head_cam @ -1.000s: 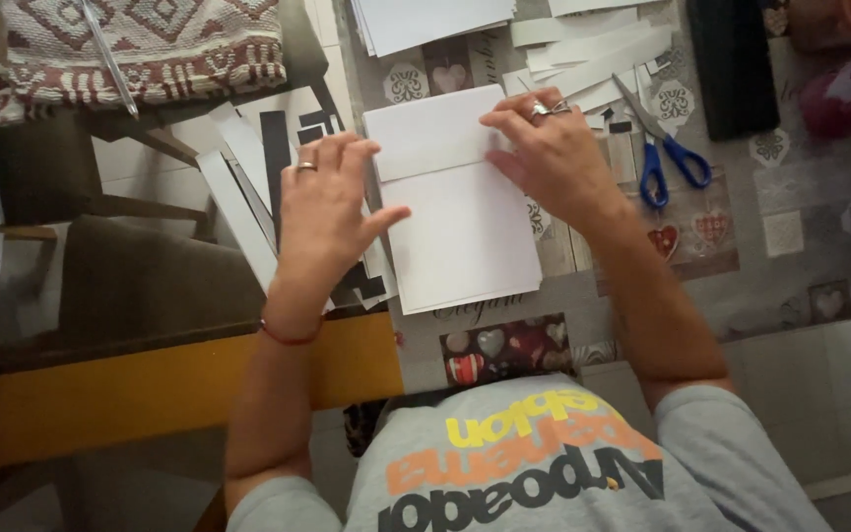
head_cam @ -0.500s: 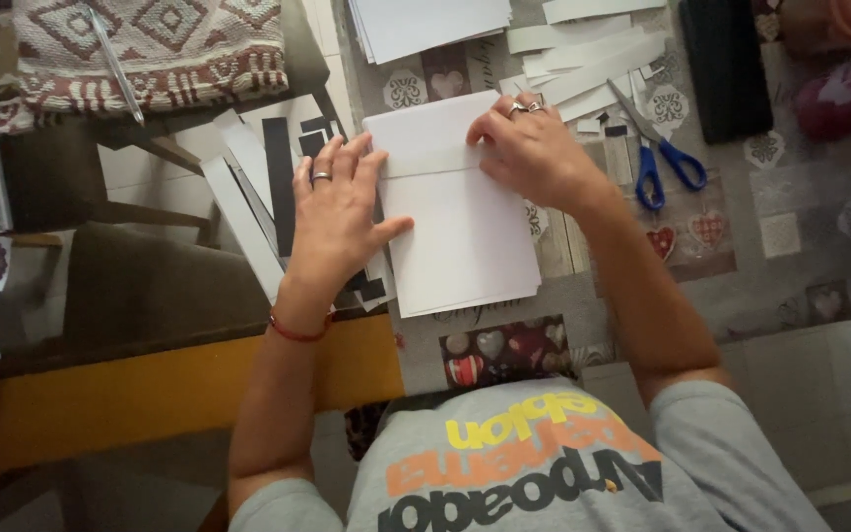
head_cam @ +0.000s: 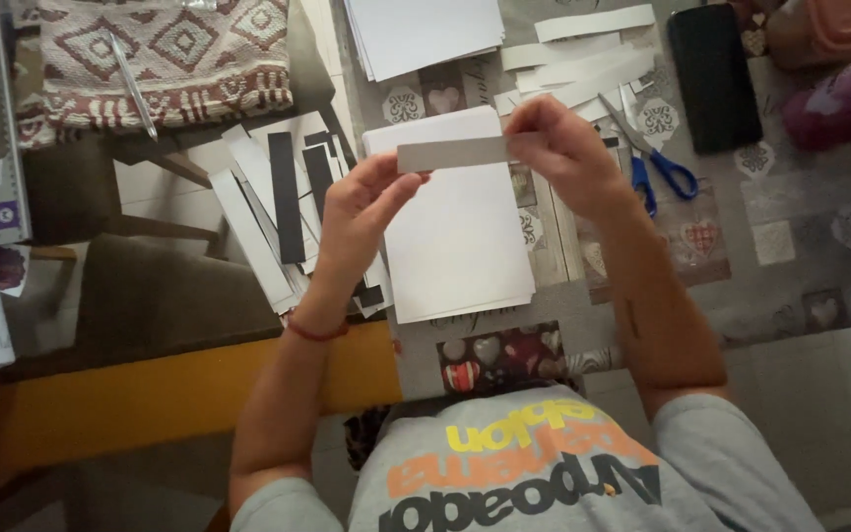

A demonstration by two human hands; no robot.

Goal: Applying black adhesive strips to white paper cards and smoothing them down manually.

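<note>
The table [head_cam: 800, 246] wears a grey patchwork cloth printed with hearts, and a yellow-orange edge band runs along its left front. At far left lies a patterned woven cloth [head_cam: 164, 59] with one silvery pen [head_cam: 133, 84] on it. Next to that is a loose heap of white and black paper offcuts [head_cam: 283, 212]. One stack of white sheets [head_cam: 460, 236] lies in the middle, a second white stack [head_cam: 425, 30] sits at the top edge, and several cut white strips [head_cam: 583, 59] fan out to its right. One pair of blue-handled scissors [head_cam: 657, 163] lies beside them, then one black phone [head_cam: 713, 74].

The left hand [head_cam: 361, 212] pinches the left end of a narrow grey paper strip [head_cam: 453, 154] between thumb and fingertips. The right hand [head_cam: 563, 153] pinches its right end, fingers curled. The strip is held level in the air above the middle stack.
</note>
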